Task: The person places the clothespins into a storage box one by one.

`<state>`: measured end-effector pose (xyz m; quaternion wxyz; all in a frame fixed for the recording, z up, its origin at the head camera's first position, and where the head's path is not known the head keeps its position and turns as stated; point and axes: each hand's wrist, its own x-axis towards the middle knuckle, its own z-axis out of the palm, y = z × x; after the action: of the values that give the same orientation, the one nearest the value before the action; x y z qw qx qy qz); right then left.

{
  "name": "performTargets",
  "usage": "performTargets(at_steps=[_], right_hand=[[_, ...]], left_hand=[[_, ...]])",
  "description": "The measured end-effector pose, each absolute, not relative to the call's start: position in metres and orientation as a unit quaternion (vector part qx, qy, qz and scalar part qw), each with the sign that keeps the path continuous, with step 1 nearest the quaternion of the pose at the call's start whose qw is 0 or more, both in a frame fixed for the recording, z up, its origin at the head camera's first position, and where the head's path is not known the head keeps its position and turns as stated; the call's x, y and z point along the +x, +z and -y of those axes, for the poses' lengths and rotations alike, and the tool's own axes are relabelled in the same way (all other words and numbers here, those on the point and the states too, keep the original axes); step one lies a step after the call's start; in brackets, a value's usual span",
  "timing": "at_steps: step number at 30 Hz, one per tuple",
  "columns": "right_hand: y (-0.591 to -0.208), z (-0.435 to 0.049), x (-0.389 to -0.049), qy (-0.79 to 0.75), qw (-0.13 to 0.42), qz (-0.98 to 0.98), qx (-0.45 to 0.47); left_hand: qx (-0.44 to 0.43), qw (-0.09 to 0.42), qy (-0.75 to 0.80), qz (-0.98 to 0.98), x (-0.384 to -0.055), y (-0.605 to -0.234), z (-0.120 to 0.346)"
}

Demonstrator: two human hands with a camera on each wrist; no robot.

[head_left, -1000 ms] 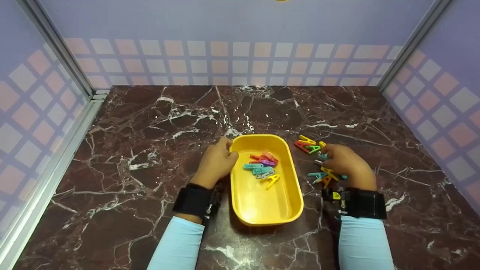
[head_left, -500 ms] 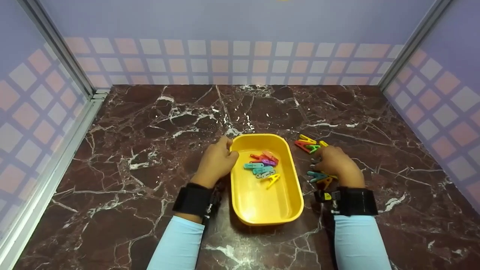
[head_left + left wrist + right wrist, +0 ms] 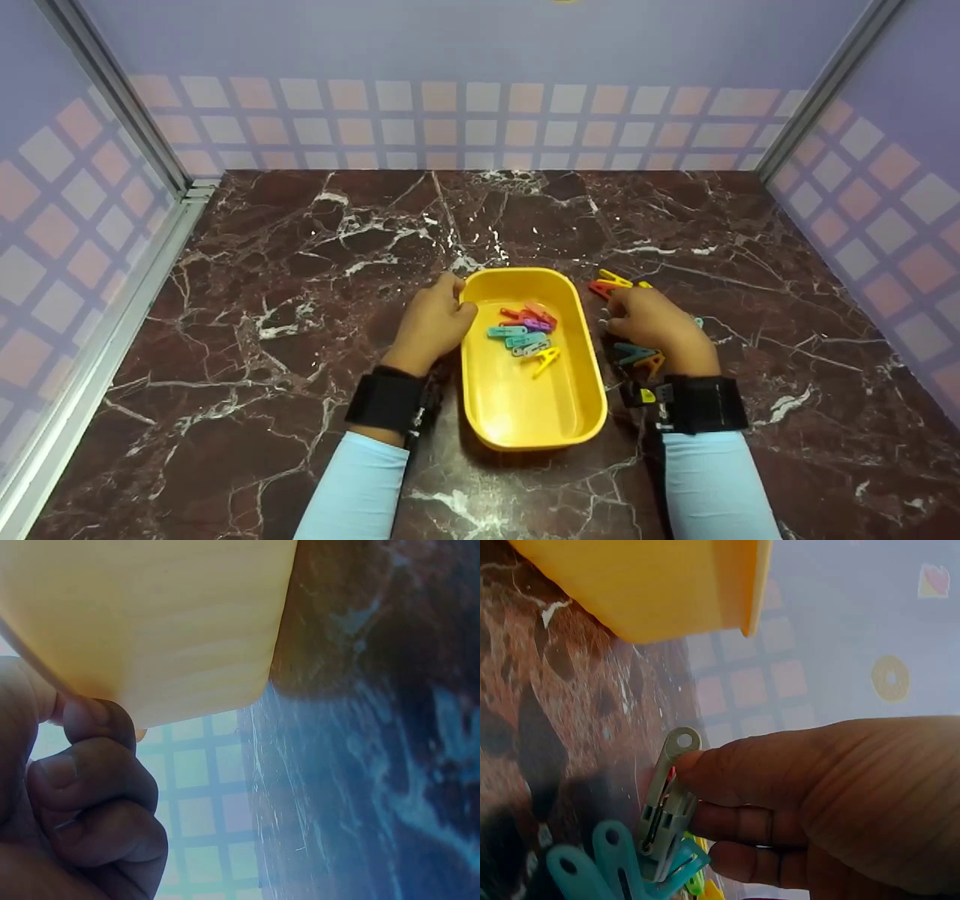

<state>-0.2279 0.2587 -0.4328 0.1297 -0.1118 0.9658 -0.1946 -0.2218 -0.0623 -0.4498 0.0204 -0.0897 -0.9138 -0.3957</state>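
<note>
My left hand [image 3: 435, 326] pinches the left rim of a yellow plastic tub [image 3: 517, 412]; in the left wrist view its thumb and curled fingers [image 3: 97, 772] meet at that edge. Several clothespins lie in the tub, among them a purple clothespin [image 3: 537, 325] and a yellow clothespin [image 3: 546, 361]. Just right of the tub is my right hand [image 3: 664, 330]. Between its thumb and fingers it pinches a grey clothespin [image 3: 667, 802], held beside teal clothespins [image 3: 615, 862]. From the head view, the right hand covers part of the loose pile.
Beyond the right hand lie a red clothespin [image 3: 600, 289] and a yellow clothespin [image 3: 615, 278]. An orange clothespin [image 3: 651, 363] sits near the right wrist. The dark marbled tabletop [image 3: 300, 225] ends at a tiled back wall [image 3: 480, 120] and side panels.
My right hand has moved left toward the tub, now with the grey clothespin in its fingers. The left hand and the tub have stayed in place.
</note>
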Motion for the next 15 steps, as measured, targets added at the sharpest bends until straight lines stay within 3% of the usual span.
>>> performTargets(at_steps=[15], right_hand=[[-0.437,-0.241,-0.228,-0.165,0.104,-0.969,-0.154]], left_hand=[[-0.085,0.008,-0.406,0.910,-0.221,-0.447,0.062]])
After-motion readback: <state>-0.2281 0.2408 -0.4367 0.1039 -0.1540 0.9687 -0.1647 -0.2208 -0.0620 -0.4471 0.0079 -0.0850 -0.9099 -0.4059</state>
